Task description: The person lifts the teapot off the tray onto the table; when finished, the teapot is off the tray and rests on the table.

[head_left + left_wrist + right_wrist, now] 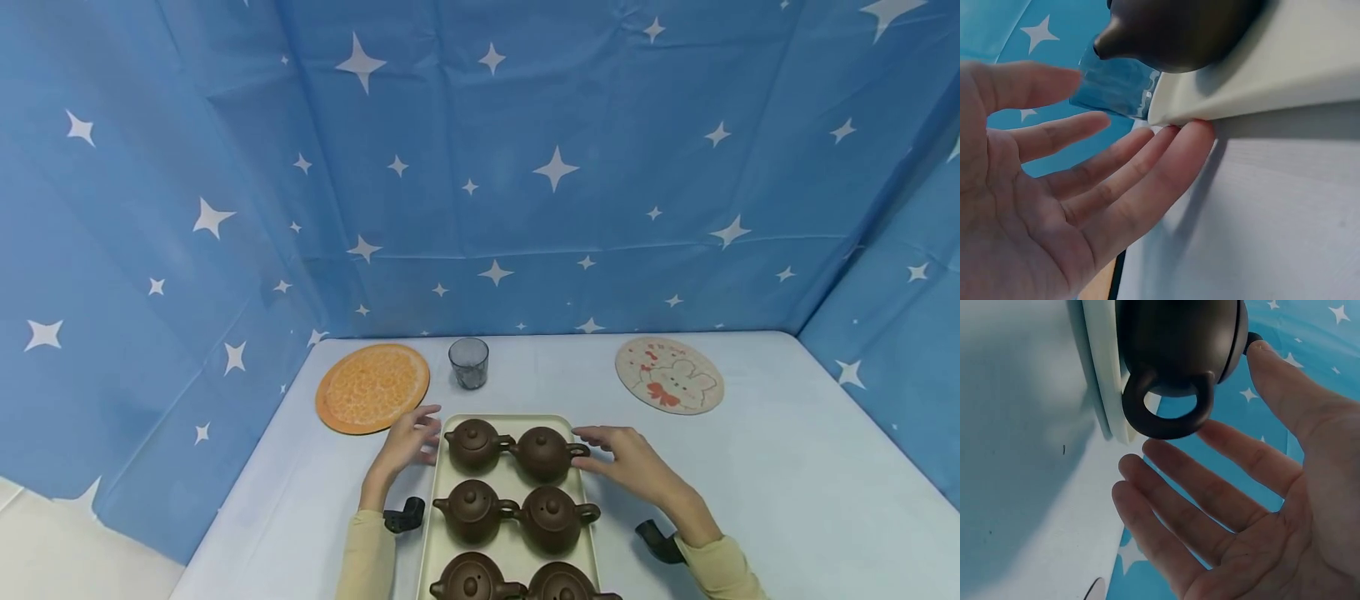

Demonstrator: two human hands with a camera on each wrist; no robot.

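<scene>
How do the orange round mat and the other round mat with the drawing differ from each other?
The orange mat lies at the table's far left, the pale mat at the far right. The orange mat shows a citrus-slice pattern; the pale mat shows a rabbit-like drawing with red marks. The glass cup stands nearer the orange mat. Both are round, lie flat, and carry nothing.

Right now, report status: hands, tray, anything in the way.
Left hand open, fingertips at tray edge. Right hand open beside far-right teapot handle, not gripping. Glass stands beyond tray, apart.

Matt brown clay teapots (545,454), smooth tray (437,500)
</scene>
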